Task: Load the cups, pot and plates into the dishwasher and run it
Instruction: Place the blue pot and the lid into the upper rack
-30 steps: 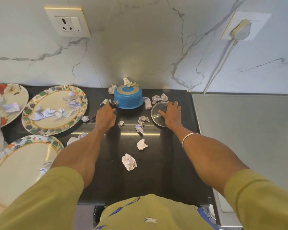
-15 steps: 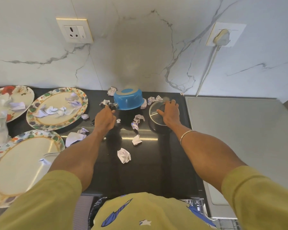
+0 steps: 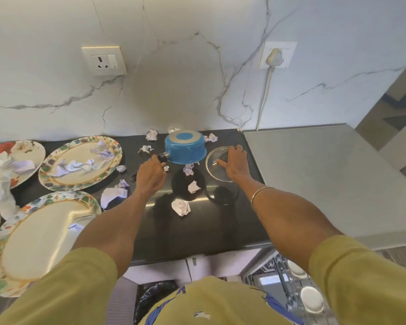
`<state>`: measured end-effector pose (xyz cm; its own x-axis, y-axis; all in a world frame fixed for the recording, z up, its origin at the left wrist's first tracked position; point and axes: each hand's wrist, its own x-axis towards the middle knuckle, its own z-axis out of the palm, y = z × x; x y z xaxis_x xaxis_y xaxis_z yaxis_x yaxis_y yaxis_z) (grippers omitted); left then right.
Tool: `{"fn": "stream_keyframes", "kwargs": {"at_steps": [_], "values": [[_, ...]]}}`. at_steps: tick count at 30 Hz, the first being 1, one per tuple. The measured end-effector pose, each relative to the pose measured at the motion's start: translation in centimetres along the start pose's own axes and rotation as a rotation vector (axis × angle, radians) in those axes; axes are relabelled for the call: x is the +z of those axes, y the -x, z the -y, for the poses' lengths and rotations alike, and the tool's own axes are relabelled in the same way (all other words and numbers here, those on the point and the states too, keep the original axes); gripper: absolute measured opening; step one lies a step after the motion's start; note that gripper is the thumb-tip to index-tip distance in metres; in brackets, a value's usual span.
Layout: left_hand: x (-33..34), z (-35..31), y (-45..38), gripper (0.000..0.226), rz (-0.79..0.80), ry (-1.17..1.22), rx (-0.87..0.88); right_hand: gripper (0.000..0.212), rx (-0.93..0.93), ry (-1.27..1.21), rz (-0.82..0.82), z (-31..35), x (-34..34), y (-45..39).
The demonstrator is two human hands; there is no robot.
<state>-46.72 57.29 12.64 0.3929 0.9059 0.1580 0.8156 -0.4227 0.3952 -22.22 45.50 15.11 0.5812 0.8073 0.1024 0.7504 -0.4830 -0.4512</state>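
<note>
A blue pot [image 3: 185,146] hangs upside down just above the black counter [image 3: 197,226], near the wall. My left hand [image 3: 150,174] grips its black handle [image 3: 162,157]. To the pot's right is a round glass lid [image 3: 215,168], lifted off the counter, with its shadow below it; my right hand [image 3: 234,164] holds it by the far rim. Three floral plates lie at the left: one [image 3: 63,174] strewn with crumpled paper, one [image 3: 40,240] nearer me, one [image 3: 31,151] at the far left. White cups [image 3: 311,299] sit in the dishwasher rack [image 3: 281,273] at the bottom right.
Crumpled paper scraps [image 3: 181,207] litter the counter under and around the pot. A grey appliance top [image 3: 326,179] adjoins the counter on the right. A wall socket [image 3: 103,61] and a plugged-in cord [image 3: 266,90] are on the marble wall. A dark bin [image 3: 155,294] stands below the counter edge.
Both hands have lifted: the upside-down pot and the glass lid have risen off the counter. The view has pulled back, so the dishwasher rack now shows.
</note>
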Motion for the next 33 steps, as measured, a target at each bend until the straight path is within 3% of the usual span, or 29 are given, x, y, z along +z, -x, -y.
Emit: {"fn": "stream_keyframes", "kwargs": {"at_steps": [13,22,33], "values": [[-0.7,-0.3,11.3,0.020,0.041,0.026,0.116,0.056,0.106,0.062,-0.034,-2.6,-2.2,15.5],[-0.2,-3.4,16.9,0.015,0.071,0.065,0.155,0.046,0.243,-0.065,-0.090,-5.6,-4.3,22.4],[1.3,-8.8,26.1,0.012,0.058,0.052,0.148,0.039,0.209,-0.025,-0.069,-11.8,-7.7,30.4]]}}
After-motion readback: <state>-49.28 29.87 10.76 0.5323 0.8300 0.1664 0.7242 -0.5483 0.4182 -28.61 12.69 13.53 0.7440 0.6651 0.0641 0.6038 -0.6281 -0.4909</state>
